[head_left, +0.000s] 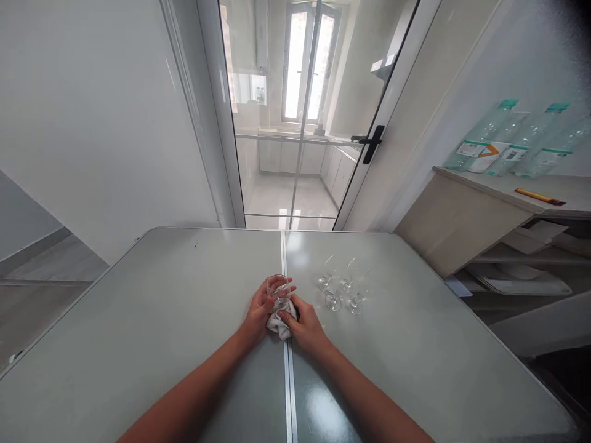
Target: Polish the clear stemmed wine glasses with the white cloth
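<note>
A small clear wine glass (278, 288) stands over the middle seam of the grey table (161, 332). My left hand (259, 311) wraps round its bowl, fingers closed on it. My right hand (305, 325) presses a crumpled white cloth (281, 325) against the lower part of the glass, fingers closed on the cloth. Both hands touch each other at the glass.
Several clear wine glasses (342, 289) stand in a cluster to the right of my hands. A shelf unit (466, 215) at the right carries plastic bottles (508, 138). A glass door (300, 123) stands behind the table.
</note>
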### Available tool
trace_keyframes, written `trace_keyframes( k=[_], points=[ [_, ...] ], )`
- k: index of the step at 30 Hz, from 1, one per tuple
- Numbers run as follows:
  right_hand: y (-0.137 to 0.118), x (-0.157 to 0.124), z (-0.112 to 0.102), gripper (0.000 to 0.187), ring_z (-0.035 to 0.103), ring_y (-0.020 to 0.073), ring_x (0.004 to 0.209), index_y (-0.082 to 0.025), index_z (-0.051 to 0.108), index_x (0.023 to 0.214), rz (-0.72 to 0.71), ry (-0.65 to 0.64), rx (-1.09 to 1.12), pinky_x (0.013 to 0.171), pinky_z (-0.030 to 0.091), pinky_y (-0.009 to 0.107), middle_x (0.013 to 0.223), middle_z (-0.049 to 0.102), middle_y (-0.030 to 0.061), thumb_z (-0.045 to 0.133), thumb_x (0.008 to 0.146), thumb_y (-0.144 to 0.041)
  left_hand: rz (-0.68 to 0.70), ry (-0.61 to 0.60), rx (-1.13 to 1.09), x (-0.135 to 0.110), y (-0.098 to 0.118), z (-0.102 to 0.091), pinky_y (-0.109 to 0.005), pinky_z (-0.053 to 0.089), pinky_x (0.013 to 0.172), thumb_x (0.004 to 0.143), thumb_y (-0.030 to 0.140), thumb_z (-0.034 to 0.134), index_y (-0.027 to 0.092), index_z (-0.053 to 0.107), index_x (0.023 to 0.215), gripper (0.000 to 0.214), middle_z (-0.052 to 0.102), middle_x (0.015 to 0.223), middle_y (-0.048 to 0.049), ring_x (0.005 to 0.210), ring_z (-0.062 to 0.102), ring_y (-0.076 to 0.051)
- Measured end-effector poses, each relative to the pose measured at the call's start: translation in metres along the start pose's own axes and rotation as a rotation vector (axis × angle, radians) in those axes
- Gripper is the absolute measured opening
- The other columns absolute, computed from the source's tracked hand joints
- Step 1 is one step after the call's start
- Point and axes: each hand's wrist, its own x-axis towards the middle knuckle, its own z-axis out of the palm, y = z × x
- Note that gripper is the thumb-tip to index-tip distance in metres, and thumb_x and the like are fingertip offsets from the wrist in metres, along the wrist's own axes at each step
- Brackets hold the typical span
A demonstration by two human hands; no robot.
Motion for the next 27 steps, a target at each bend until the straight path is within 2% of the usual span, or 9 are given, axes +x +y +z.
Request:
trace_keyframes(
  k=[4, 6, 8, 11, 13, 18, 20, 22, 27],
  points=[
    [0.009, -0.001, 0.005, 0.035, 0.05, 0.0146, 0.064, -0.016, 0.069, 0.083, 0.2, -0.127, 0.381, 0.063, 0.041, 0.028, 0.072, 0.061, 0.0013, 0.069, 0.088, -0.051, -0.067, 0.003, -0.098, 0.0, 0.0, -0.002, -0.047, 0.053, 0.098, 0.085, 0.062, 0.072, 0.021, 0.063, 0.13, 0.062, 0.063, 0.138, -0.0159, 0.116, 0.067, -0.034],
    [0.009, -0.001, 0.006, 0.038, 0.049, 0.0141, 0.061, -0.016, 0.067, 0.081, 0.258, -0.172, 0.453, 0.061, 0.041, 0.028, 0.07, 0.059, 0.0011, 0.067, 0.088, -0.054, -0.08, 0.021, -0.115, 0.0, 0.001, -0.003, -0.047, 0.054, 0.096, 0.086, 0.061, 0.071, 0.021, 0.063, 0.13, 0.06, 0.063, 0.138, -0.0159, 0.114, 0.068, -0.033],
    [0.006, -0.002, 0.005, 0.032, 0.051, 0.0157, 0.065, -0.017, 0.069, 0.085, 0.185, -0.139, 0.288, 0.065, 0.042, 0.029, 0.072, 0.062, 0.0013, 0.072, 0.084, -0.049, -0.051, 0.042, -0.082, 0.001, 0.001, -0.002, -0.047, 0.053, 0.097, 0.083, 0.059, 0.076, 0.021, 0.064, 0.128, 0.061, 0.063, 0.137, -0.0157, 0.114, 0.068, -0.033],
    [0.0, -0.001, 0.0, 0.02, 0.054, 0.018, 0.074, -0.019, 0.072, 0.093, -0.006, 0.062, -0.114, 0.072, 0.041, 0.029, 0.081, 0.066, 0.0019, 0.074, 0.082, -0.036, 0.034, 0.079, 0.003, 0.001, 0.0, -0.001, -0.045, 0.05, 0.104, 0.075, 0.051, 0.087, 0.022, 0.065, 0.125, 0.062, 0.064, 0.135, -0.014, 0.116, 0.068, -0.034],
    [-0.002, -0.001, -0.002, 0.018, 0.054, 0.0182, 0.075, -0.02, 0.073, 0.095, -0.021, 0.088, -0.173, 0.072, 0.041, 0.029, 0.082, 0.067, 0.0019, 0.073, 0.083, -0.034, 0.043, 0.088, 0.008, 0.001, -0.001, 0.0, -0.045, 0.049, 0.105, 0.074, 0.049, 0.088, 0.023, 0.065, 0.125, 0.061, 0.062, 0.137, -0.0136, 0.118, 0.067, -0.034],
    [0.0, 0.001, -0.004, 0.029, 0.05, 0.0146, 0.064, -0.017, 0.068, 0.086, 0.314, -0.219, 0.42, 0.063, 0.04, 0.028, 0.074, 0.061, 0.0016, 0.075, 0.081, -0.044, -0.047, 0.026, -0.112, 0.0, -0.003, -0.005, -0.047, 0.054, 0.096, 0.08, 0.057, 0.079, 0.023, 0.063, 0.129, 0.062, 0.058, 0.144, -0.0156, 0.113, 0.068, -0.033],
    [-0.002, 0.0, -0.004, 0.032, 0.05, 0.0137, 0.061, -0.016, 0.066, 0.085, 0.364, -0.266, 0.499, 0.061, 0.04, 0.028, 0.072, 0.059, 0.0011, 0.076, 0.079, -0.046, -0.053, 0.007, -0.142, 0.0, -0.004, -0.007, -0.046, 0.056, 0.094, 0.081, 0.057, 0.078, 0.023, 0.062, 0.13, 0.062, 0.058, 0.143, -0.0152, 0.111, 0.068, -0.032],
    [-0.004, -0.001, -0.003, 0.03, 0.052, 0.0151, 0.064, -0.017, 0.066, 0.087, 0.262, -0.208, 0.338, 0.063, 0.041, 0.028, 0.072, 0.06, 0.0009, 0.076, 0.08, -0.045, -0.039, 0.019, -0.149, 0.0, -0.004, -0.008, -0.045, 0.056, 0.094, 0.081, 0.056, 0.079, 0.024, 0.062, 0.13, 0.061, 0.058, 0.142, -0.014, 0.112, 0.068, -0.031],
    [-0.006, -0.004, 0.002, 0.02, 0.06, 0.0233, 0.091, -0.021, 0.07, 0.104, -0.111, 0.155, -0.292, 0.084, 0.045, 0.034, 0.098, 0.069, 0.0076, 0.061, 0.093, -0.035, 0.057, 0.056, -0.073, 0.002, 0.001, -0.003, -0.041, 0.048, 0.107, 0.075, 0.046, 0.088, 0.027, 0.062, 0.129, 0.063, 0.059, 0.142, -0.0111, 0.125, 0.063, -0.032]
  ],
)
